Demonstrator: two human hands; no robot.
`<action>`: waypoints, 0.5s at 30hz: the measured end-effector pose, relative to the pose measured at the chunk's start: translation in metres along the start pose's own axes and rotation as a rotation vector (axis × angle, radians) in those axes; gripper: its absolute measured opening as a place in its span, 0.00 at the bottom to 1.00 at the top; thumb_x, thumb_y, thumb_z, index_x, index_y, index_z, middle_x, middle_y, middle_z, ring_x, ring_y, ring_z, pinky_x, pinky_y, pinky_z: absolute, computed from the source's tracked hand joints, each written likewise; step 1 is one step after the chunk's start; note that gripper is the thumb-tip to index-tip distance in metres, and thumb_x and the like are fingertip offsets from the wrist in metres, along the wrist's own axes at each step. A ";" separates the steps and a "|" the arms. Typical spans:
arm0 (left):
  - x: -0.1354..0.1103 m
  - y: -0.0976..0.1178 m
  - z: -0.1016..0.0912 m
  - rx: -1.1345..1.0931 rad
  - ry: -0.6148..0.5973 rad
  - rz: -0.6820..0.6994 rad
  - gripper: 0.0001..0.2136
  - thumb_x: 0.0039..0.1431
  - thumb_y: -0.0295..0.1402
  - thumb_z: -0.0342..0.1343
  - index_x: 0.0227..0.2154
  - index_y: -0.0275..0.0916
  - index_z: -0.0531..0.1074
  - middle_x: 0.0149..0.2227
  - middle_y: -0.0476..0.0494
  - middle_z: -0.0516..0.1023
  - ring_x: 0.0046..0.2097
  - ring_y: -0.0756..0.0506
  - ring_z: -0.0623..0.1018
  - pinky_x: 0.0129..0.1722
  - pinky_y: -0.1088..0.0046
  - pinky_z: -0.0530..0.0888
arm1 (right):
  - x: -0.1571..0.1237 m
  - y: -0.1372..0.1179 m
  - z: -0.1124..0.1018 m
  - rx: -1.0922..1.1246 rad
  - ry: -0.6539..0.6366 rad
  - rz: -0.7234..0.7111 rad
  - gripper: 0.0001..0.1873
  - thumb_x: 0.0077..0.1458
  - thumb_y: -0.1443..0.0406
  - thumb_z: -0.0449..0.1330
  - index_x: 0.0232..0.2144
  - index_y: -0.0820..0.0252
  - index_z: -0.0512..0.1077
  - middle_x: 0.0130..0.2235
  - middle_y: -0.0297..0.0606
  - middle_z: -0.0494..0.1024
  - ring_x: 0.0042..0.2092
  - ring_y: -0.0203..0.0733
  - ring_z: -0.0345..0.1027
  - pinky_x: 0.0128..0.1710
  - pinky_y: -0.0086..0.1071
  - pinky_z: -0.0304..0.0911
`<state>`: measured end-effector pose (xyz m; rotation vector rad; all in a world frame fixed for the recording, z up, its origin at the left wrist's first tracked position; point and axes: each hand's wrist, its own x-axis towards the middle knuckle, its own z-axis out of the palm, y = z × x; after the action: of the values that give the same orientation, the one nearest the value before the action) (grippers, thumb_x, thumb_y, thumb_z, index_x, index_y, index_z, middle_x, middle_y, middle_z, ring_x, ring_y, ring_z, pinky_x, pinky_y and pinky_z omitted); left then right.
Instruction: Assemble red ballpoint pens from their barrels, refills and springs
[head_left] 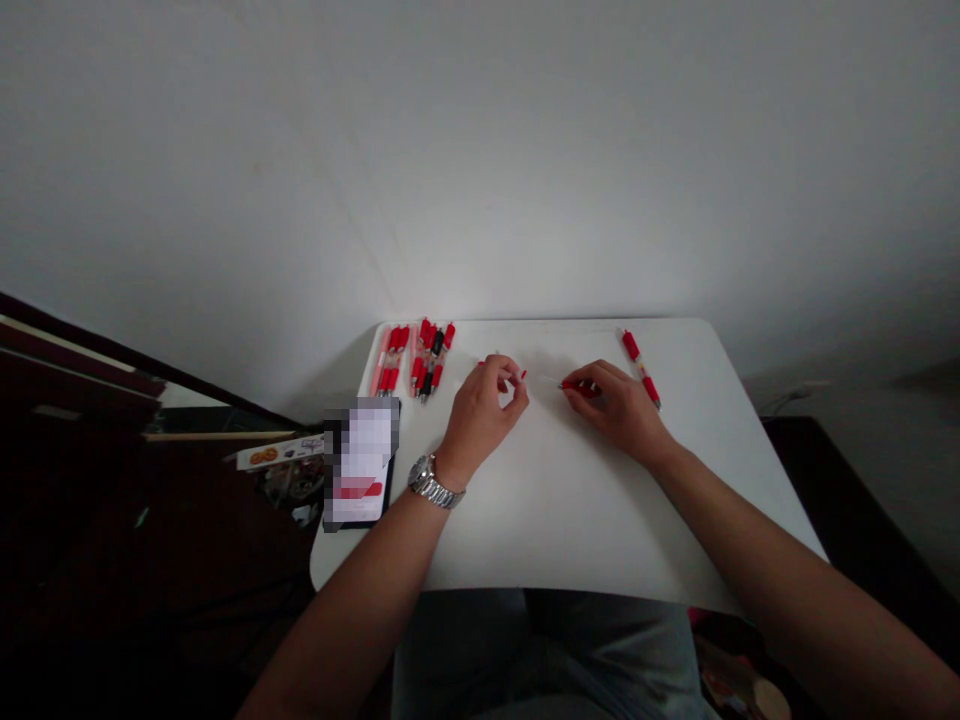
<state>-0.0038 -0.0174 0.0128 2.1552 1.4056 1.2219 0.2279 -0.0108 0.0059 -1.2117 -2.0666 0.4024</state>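
My left hand (484,410), with a metal watch on its wrist, is closed in a pinch above the middle of the table. A small red-tipped pen part (523,374) shows at its fingertips; the rest is hidden by the fingers. Facing it, my right hand (619,410) is closed around a red pen piece (576,386) with a metallic tip pointing left. A thin pale sliver (550,379) shows between the hands, apart from the left fingers; I cannot tell what it is. Beyond the right hand lies a red pen (639,366), slanted on the table.
Several red pens (393,358) and a black pen (433,362) lie in groups at the table's back left. A phone (364,465) with a blurred screen rests on the left edge. The white table (570,530) stands against a pale wall (525,180).
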 end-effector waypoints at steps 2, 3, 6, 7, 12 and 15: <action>0.000 -0.001 0.000 -0.047 0.004 -0.014 0.12 0.61 0.24 0.58 0.45 0.42 0.66 0.37 0.49 0.77 0.35 0.49 0.76 0.39 0.71 0.74 | 0.000 -0.001 0.001 0.007 0.000 -0.008 0.05 0.64 0.63 0.60 0.39 0.57 0.74 0.36 0.41 0.76 0.36 0.43 0.71 0.36 0.37 0.69; 0.000 -0.001 0.000 -0.058 0.006 -0.015 0.12 0.61 0.23 0.58 0.45 0.42 0.66 0.37 0.49 0.77 0.35 0.49 0.76 0.39 0.71 0.74 | -0.001 -0.001 0.001 0.011 -0.001 -0.011 0.05 0.64 0.63 0.60 0.39 0.57 0.74 0.36 0.41 0.76 0.35 0.43 0.71 0.36 0.37 0.69; 0.001 -0.003 -0.001 -0.065 0.007 -0.010 0.12 0.61 0.22 0.57 0.45 0.42 0.69 0.37 0.49 0.79 0.36 0.49 0.77 0.40 0.71 0.74 | -0.001 -0.002 0.002 0.020 0.000 -0.011 0.05 0.64 0.63 0.60 0.39 0.57 0.74 0.36 0.40 0.76 0.35 0.42 0.70 0.36 0.37 0.68; 0.001 -0.004 -0.001 -0.069 0.008 -0.004 0.12 0.61 0.22 0.57 0.45 0.42 0.70 0.37 0.49 0.79 0.36 0.49 0.77 0.40 0.71 0.74 | -0.002 -0.002 0.003 0.025 0.002 -0.007 0.05 0.64 0.63 0.60 0.39 0.57 0.74 0.36 0.40 0.76 0.35 0.42 0.70 0.35 0.37 0.68; 0.003 -0.007 -0.003 -0.100 0.020 0.034 0.05 0.67 0.27 0.56 0.42 0.42 0.74 0.38 0.49 0.80 0.36 0.50 0.75 0.39 0.72 0.73 | -0.002 -0.004 0.004 0.071 -0.001 0.004 0.04 0.63 0.63 0.60 0.39 0.57 0.74 0.36 0.39 0.76 0.35 0.41 0.70 0.34 0.36 0.68; 0.004 -0.007 -0.003 -0.126 0.014 0.042 0.06 0.70 0.30 0.55 0.43 0.41 0.76 0.40 0.46 0.80 0.37 0.49 0.75 0.40 0.72 0.73 | -0.002 -0.003 0.004 0.083 0.000 0.001 0.04 0.64 0.63 0.60 0.39 0.57 0.74 0.36 0.40 0.76 0.35 0.42 0.71 0.35 0.36 0.69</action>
<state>-0.0100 -0.0117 0.0122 2.1046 1.2588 1.3065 0.2239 -0.0138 0.0039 -1.1639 -2.0290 0.4844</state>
